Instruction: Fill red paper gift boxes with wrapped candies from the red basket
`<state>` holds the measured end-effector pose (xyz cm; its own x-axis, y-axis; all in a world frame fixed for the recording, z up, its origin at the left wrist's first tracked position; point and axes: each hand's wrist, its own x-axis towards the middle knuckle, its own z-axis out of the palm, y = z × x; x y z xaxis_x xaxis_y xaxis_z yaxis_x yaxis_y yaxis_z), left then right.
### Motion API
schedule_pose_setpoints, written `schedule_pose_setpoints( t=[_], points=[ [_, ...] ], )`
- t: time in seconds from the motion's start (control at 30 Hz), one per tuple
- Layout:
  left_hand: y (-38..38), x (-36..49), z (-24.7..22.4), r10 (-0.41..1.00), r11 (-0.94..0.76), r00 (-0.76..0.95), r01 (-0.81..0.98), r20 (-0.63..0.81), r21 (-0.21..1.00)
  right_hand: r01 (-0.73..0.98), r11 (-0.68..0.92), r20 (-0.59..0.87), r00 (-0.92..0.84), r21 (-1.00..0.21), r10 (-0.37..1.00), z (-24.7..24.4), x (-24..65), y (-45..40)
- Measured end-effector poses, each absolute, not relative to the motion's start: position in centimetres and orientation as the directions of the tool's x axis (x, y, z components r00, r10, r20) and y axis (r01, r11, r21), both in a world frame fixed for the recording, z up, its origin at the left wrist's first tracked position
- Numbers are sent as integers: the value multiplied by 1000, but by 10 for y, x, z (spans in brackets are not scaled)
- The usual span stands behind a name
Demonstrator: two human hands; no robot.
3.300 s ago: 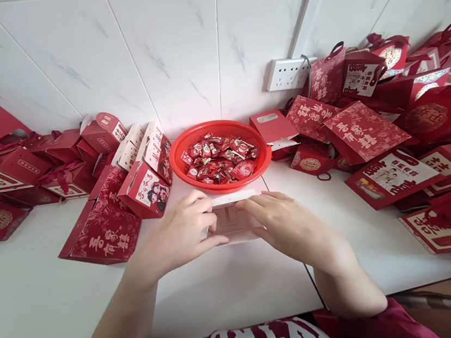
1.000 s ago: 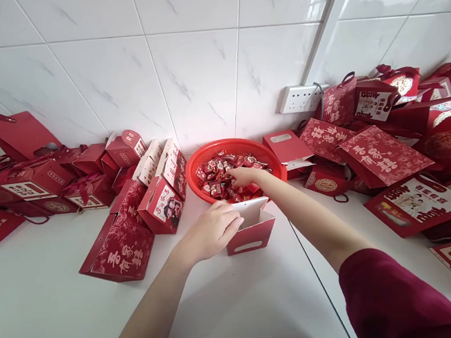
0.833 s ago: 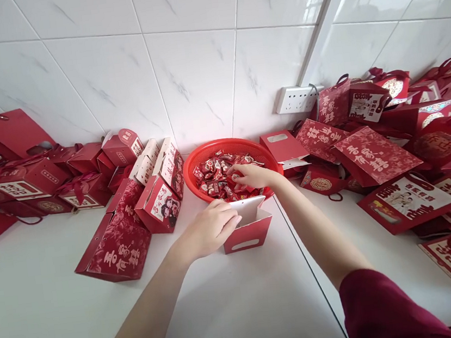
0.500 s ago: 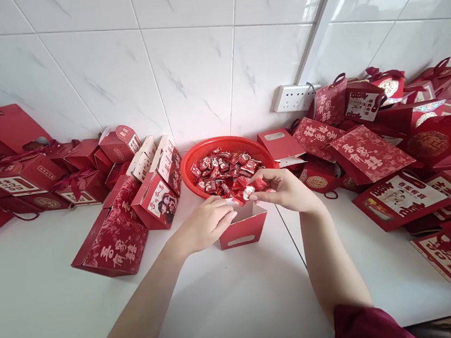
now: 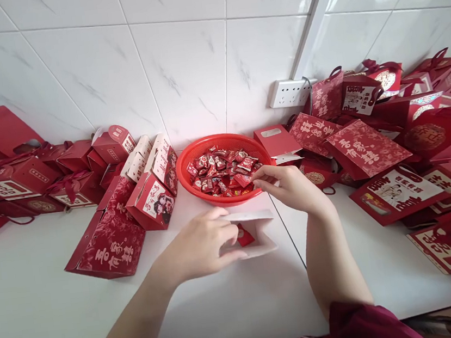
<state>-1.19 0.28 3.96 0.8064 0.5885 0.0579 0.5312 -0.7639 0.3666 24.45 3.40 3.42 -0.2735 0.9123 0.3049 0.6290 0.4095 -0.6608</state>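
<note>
Gaping box (image 5: 260,235), white inside

Basket (image 5: 222,141) sits near the wall (image 5: 181,75) with candies (image 5: 221,167) in it, box (image 5: 263,235) right in front, a packet (image 5: 245,236) inside that. More boxes (image 5: 83,186) to the left, another heap (image 5: 396,192) off right, outlet (image 5: 292,92) behind, all along the same counter (image 5: 243,309).

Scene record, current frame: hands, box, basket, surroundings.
left_hand: holding left end of open box
right_hand: at basket's near-right rim; grasp unclear
open box: white inside, red packet visible
basket: red, behind box, holds wrapped candies
sides: red gift boxes both sides
wall: white tiles, power outlet
</note>
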Motion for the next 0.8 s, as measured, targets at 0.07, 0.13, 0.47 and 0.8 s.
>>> schedule_pose_setpoints(
  t=[0.07,0.13,0.47,0.8],
  points=[
    [-6,-9,42,594,-773,803,552,50,314,694,330,237,-230,-640,944,30,252,39],
    [-10,-6,41,598,-770,799,556,53,313,756,243,162,-182,-608,970,25,260,43],
    [0,-10,33,587,-797,781,512,214,319,833,130,104,-88,-537,991,18,279,48],
    [1,-23,39,588,-794,769,487,252,364,828,153,90,-125,-539,988,14,265,53]
  ],
)
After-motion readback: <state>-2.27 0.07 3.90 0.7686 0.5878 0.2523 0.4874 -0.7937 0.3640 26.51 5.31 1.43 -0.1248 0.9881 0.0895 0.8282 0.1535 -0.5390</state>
